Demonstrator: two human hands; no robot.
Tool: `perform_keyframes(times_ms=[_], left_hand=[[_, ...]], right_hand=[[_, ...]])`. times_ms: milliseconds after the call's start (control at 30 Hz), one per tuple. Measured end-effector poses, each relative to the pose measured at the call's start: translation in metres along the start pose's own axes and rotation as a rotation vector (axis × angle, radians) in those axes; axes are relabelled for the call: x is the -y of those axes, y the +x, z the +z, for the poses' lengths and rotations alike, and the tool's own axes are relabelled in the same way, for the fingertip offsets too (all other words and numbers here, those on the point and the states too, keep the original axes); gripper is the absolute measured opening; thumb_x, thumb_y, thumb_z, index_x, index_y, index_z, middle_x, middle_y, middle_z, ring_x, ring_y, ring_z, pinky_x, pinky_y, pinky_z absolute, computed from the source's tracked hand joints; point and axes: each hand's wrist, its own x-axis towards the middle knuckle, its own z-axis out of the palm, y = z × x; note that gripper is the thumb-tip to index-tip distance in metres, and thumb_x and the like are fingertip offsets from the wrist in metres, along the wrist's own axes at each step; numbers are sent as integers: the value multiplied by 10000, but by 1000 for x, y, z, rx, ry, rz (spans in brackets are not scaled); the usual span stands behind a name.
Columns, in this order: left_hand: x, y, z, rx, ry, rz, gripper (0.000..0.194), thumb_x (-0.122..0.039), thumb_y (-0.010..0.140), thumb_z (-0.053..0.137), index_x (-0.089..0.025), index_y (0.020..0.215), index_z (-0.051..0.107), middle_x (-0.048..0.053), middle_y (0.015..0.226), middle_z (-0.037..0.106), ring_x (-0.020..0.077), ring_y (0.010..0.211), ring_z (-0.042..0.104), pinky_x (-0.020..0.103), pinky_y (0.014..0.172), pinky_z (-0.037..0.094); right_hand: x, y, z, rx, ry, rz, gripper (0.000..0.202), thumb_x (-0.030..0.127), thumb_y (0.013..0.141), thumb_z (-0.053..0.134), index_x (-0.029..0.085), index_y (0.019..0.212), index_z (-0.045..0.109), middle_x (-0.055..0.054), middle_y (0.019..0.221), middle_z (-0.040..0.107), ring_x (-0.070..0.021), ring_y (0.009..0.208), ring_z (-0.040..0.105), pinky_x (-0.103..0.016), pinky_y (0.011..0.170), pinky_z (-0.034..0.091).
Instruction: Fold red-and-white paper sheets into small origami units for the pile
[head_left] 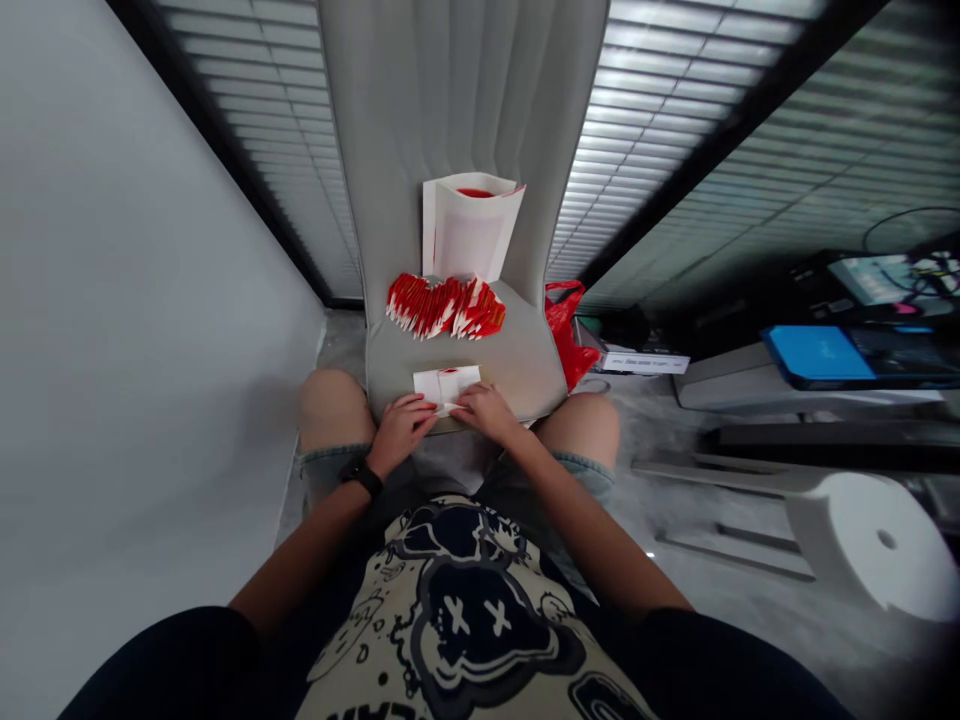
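A white folded paper (447,385) with a small red mark at its top edge lies near the front edge of the grey chair seat (525,370). My left hand (406,425) rests on its lower left corner, fingers together. On the lower right part, my right hand (487,411) presses with its fingers close together. Farther back on the seat, a row of red and white folded papers (445,306) overlaps from left to right. Behind that row, a white paper bag (475,232) with a red inside stands against the backrest.
A red plastic bag (568,330) hangs by the seat's right side. Beyond it are a white box (645,362), a blue box (817,353) and a white stool (885,540). A wall (150,350) runs along the left.
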Motion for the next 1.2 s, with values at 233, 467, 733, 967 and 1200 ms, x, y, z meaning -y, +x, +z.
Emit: perform_keyframes(times_ms=[233, 467, 733, 967, 1200], left_hand=[[3, 8, 6, -193, -36, -115, 273, -323, 979, 564, -211, 1202, 675, 84, 1132, 699, 232, 1091, 601, 395, 990, 484], [-18, -3, 8, -51, 299, 109, 355, -187, 1000, 464, -233, 1313, 624, 106, 1330, 639, 284, 1298, 515, 478, 1096, 399], [-33, -12, 36, 55, 469, 234, 518, -185, 964, 457, -91, 1473, 465, 149, 1542, 467, 285, 1441, 415, 454, 1224, 302], [-39, -23, 52, 70, 550, 186, 614, -297, 966, 455, -71, 1531, 374, 174, 1634, 284, 303, 1524, 263, 483, 1244, 243], [-39, -23, 55, 54, 544, 195, 591, -282, 970, 432, -35, 1506, 404, 187, 1590, 377, 304, 1500, 319, 484, 1242, 254]], right_hand=[[-1, 33, -9, 95, -91, 114, 242, 412, 881, 719, 204, 985, 787, -119, 1002, 761, -278, 980, 654, -349, 846, 406], [-9, 33, 4, -1, -49, 142, 271, 419, 859, 746, 214, 1036, 759, -115, 1123, 711, -287, 1107, 577, -386, 922, 386], [-20, 32, 12, -55, -36, 105, 301, 442, 853, 759, 212, 1042, 714, -108, 1167, 651, -293, 1131, 498, -378, 911, 357], [-26, 33, 10, -99, -75, 66, 410, 527, 814, 776, 201, 1039, 674, -115, 1155, 638, -295, 1086, 487, -365, 879, 322], [-35, 28, 9, -142, -52, 29, 356, 511, 892, 691, 190, 1044, 682, -115, 1109, 663, -280, 1048, 498, -372, 883, 329]])
